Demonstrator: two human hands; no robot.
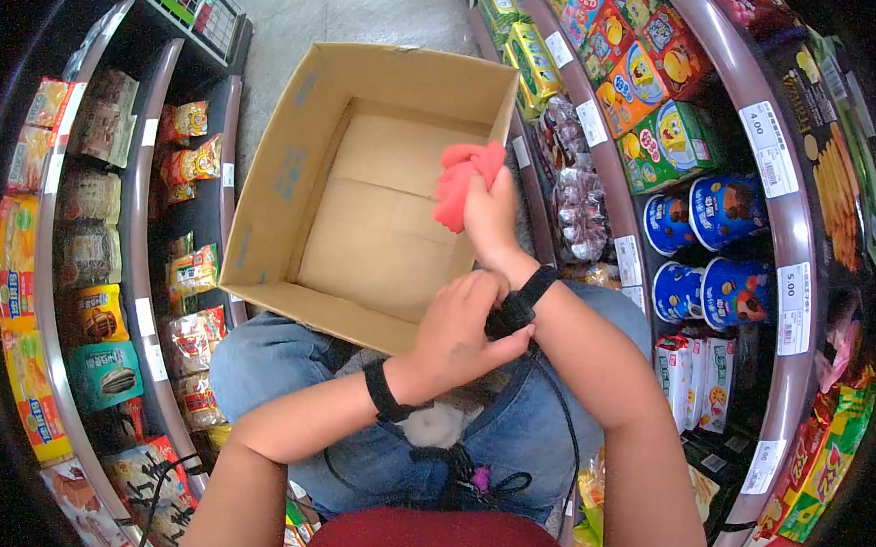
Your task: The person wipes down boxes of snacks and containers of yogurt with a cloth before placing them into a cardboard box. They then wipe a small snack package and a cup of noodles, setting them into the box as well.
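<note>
A bunched red cloth (454,187) is held in my right hand (491,212), above the right side of an open cardboard box (265,180). My left hand (467,325) reaches across to my right wrist, with its fingers on the black wrist strap and the small dark device (515,312) there. Another black strap (385,390) is around my left wrist. The box has nothing on its visible bottom and stands just in front of my knees.
Shelves of packaged food rise on both sides, with blue tubs (724,209) and snack boxes (663,147) at the right and bagged snacks (191,162) at the left. A wire rack (214,19) stands at the upper left. Black cords (578,429) hang near my lap.
</note>
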